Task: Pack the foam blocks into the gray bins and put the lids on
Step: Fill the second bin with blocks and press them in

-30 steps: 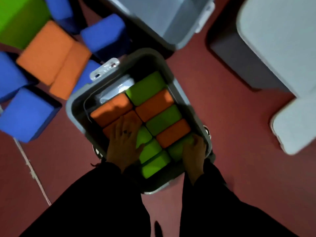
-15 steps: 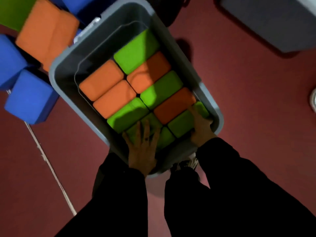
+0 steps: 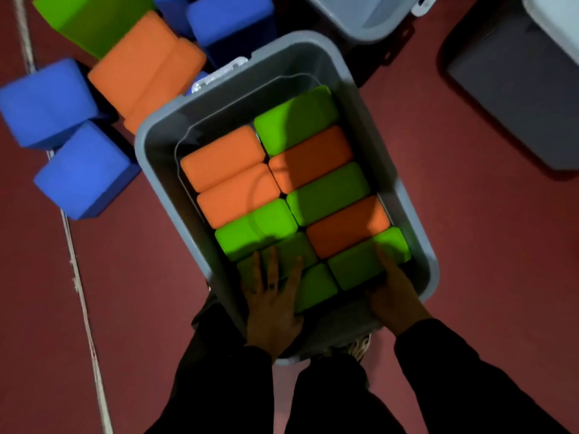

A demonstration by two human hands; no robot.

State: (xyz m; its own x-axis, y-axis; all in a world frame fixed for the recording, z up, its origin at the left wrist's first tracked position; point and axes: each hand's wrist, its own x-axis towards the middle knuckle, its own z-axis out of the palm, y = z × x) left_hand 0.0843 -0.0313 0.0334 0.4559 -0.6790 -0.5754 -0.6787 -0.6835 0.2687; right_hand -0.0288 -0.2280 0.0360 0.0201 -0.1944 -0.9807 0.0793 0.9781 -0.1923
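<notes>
1. We have the open grey plastic bin (image 3: 407, 195) on the dark red floor (image 3: 470, 245), right at our feet, filled with 1 snug layer of rounded rectangular foam blocks in 2 columns: orange foam blocks (image 3: 222, 158) and bright green foam blocks (image 3: 296, 119), edge to edge.
2. Our left hand (image 3: 271, 296) lies flat with straight, spread fingers (image 3: 273, 261) pressing on the near green foam block (image 3: 282, 252) in the left column; it grasps nothing.
3. Our right hand (image 3: 393, 289) rests at the near right corner, fingers laid against the nearest green block of the right column (image 3: 360, 264). We cannot tell whether they curl under its edge or only push.
4. We judge the foam light and soft: it should give under the palm and spring back, so broad flat pressure seats it better than a pinch.
5. To lift 1 out, we would take it by its long sides, where the matte surface should grip well; packed this tight, a fingertip must first find a gap.
6. More stock waits outside the bin on the floor beyond its far left corner: blue foam blocks (image 3: 47, 101), a loose orange foam block (image 3: 147, 67) and a large green foam block (image 3: 91, 17).
7. A second grey bin (image 3: 360, 14) stands just beyond. We see no lid that we can identify with confidence.
</notes>
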